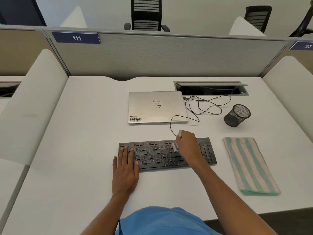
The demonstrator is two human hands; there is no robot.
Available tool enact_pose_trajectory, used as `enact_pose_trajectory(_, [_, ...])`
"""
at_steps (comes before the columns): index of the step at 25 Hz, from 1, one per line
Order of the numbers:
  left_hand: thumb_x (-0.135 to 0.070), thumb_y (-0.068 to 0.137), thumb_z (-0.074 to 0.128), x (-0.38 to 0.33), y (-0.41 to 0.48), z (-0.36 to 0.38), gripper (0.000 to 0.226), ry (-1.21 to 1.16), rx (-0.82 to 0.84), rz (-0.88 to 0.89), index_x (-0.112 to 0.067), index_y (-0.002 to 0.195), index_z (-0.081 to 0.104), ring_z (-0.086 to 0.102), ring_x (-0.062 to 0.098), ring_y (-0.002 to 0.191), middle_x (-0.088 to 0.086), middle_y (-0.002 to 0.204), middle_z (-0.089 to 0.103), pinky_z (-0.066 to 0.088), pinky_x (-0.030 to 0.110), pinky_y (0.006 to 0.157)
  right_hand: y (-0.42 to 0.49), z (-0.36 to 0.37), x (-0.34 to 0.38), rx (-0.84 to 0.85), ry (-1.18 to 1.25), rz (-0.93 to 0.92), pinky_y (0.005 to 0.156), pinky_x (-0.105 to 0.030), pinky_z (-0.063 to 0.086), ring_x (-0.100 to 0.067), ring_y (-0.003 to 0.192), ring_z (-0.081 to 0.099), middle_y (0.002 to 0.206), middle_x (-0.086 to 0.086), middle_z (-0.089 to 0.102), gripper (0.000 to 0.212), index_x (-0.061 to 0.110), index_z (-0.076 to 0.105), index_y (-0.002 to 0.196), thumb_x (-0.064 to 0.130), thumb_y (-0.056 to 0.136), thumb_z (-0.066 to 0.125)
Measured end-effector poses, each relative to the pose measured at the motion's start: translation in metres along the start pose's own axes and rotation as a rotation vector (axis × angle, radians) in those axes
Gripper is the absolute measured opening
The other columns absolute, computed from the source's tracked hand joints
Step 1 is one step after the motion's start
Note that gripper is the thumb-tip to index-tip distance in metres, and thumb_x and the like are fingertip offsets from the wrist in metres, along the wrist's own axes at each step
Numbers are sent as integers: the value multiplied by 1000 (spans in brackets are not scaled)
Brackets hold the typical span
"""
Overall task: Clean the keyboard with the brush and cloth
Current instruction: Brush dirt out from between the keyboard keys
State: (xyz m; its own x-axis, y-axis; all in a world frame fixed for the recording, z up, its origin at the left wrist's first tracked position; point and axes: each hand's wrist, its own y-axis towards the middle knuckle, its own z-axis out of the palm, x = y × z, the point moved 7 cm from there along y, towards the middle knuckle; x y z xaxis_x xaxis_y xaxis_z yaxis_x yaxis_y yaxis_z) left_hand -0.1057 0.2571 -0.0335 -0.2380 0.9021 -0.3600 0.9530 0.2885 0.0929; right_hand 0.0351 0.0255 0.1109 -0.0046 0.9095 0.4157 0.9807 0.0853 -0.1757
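Head view: the keyboard lies flat on the desk straight in front of me, its long side running across. My left hand rests on its left end. The fingers are straight and spread over the keys, the palm is on the desk before the front edge, and it holds nothing. My right hand is over the right-centre keys with its fingers curled round the brush, which I hold nearly upright. The pale handle end sticks out above my fist, and the pinkish head is down on the upper rows of keys.

The cloth, striped green and pale, lies folded in a long strip on the desk just right of the keyboard, apart from it and untouched. Behind the keyboard lies a closed silver laptop with stickers on its lid. A thin black cable comes from behind my right hand, loops over the desk and reaches the laptop's right side. A black mesh cup stands behind the cloth. An open hatch is set into the desk by the grey partition.
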Motion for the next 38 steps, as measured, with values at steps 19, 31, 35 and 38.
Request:
enact_pose_trajectory(19, [-42, 107, 27, 0, 0, 0, 61, -7, 4, 1, -18, 163, 35, 11, 19, 163, 2, 175, 21, 14, 52, 131, -7, 15, -2, -35, -36, -35, 49, -22, 25, -15, 65, 49, 80, -4, 54, 25, 11, 57, 86, 19, 104, 42])
enact_pose_trajectory(31, [-42, 108, 27, 1, -1, 1, 61, -3, 7, 3, -19, 164, 33, 8, 18, 163, 2, 175, 19, 15, 52, 131, -17, 19, 14, 42, 25, -61, 47, -25, 27, -17, 62, 44, 71, -4, 52, 29, 9, 50, 74, 12, 102, 44])
enact_pose_trajectory(35, [-42, 107, 27, 1, 0, 1, 62, -8, 5, 7, -17, 163, 35, 9, 19, 163, 3, 175, 20, 15, 53, 130, -11, 4, 21, 44, -11, -73, 48, -26, 32, -17, 63, 50, 75, -4, 56, 27, 8, 55, 80, 19, 103, 47])
enact_pose_trajectory(38, [-42, 107, 27, 1, 1, 1, 62, -11, 8, 4, -18, 163, 35, 8, 18, 163, 3, 175, 20, 14, 52, 131, -23, 7, 16, 18, 19, -70, 45, -22, 25, -13, 57, 46, 66, 0, 50, 32, 9, 51, 77, 19, 105, 41])
